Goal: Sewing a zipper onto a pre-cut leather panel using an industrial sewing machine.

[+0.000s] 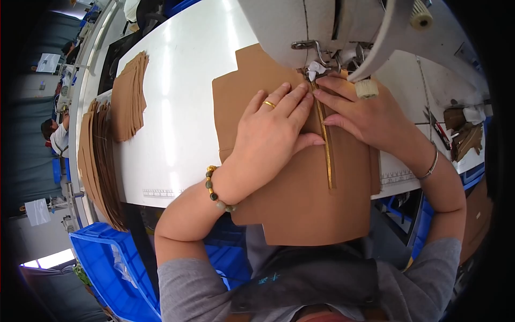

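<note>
A brown cut panel [311, 214] lies on the white sewing table [179, 48], overhanging its front edge. A gold-toothed zipper [326, 150] runs down it toward the sewing machine's presser foot [314, 75]. My left hand [273, 129] lies open on the panel just left of the zipper, thumb close beside the teeth. My right hand [365, 112] rests open on the panel right of the zipper, fingertips near the presser foot and thumb near the zipper; part of it is behind the machine's white guard [378, 51].
Two stacks of brown pieces [126, 96] [96, 161] sit at the left. Blue crates [107, 268] stand below. Snips [437, 129] and brown scraps [464, 139] lie at the right. Another person [59, 134] is at a station on the far left.
</note>
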Available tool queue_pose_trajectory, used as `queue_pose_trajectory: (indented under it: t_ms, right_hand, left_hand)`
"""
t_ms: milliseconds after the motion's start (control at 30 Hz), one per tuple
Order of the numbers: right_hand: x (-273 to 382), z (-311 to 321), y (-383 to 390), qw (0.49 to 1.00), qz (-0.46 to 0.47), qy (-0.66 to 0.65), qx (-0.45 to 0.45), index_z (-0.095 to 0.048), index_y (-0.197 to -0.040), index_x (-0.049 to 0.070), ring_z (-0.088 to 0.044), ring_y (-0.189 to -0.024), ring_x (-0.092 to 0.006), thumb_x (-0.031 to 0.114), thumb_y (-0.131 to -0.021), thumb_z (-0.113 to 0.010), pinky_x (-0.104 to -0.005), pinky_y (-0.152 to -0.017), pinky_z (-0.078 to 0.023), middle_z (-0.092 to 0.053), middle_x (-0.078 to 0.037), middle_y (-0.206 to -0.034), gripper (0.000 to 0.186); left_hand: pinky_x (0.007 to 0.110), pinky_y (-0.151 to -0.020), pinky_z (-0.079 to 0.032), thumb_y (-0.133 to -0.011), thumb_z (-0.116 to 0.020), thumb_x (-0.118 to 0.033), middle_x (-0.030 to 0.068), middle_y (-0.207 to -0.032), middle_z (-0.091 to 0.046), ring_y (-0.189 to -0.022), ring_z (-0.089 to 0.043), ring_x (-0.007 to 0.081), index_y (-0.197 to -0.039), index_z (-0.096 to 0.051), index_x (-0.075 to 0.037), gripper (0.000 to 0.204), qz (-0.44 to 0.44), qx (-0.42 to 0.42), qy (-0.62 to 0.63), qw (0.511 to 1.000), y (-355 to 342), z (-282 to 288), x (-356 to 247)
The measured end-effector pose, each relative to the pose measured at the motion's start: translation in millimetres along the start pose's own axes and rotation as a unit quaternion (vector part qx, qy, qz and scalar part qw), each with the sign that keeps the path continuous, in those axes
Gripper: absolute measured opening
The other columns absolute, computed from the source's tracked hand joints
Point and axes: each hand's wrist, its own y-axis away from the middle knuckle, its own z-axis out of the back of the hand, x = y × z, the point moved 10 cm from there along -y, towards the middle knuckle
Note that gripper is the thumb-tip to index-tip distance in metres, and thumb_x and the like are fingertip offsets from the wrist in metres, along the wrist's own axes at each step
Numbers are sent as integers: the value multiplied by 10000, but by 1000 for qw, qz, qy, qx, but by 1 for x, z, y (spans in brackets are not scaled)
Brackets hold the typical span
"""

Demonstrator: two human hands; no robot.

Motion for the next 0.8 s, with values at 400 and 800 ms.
queue_pose_trajectory:
  t_ms: [400, 800]
  right_hand:
    - [-3, -2, 0, 1000, -5, 9, 0, -716, -1219, 65, -612, -1120, -327, 322, -869, -757, -438, -974, -503, -685, -110, -1170, 437]
    - [-6, -3, -2, 1000, 5, 13, -17, -721, -1237, 88, -618, -1031, -328, 340, -872, -748, -435, -894, -520, -671, -132, -1070, 444]
  left_hand:
    - [451, -1106, -463, -792, -779, -496, 96, -1392, -655, -1322, -594, 301, -1317, -685, -29, 709, -3, -7, 4, 1000, -3, 1, 3]
    - [437, -1073, -481, -793, -784, -478, 100, -1373, -663, -1303, -604, 310, -1296, -697, -21, 685, -9, -13, 6, 1000, -7, 2, 5]
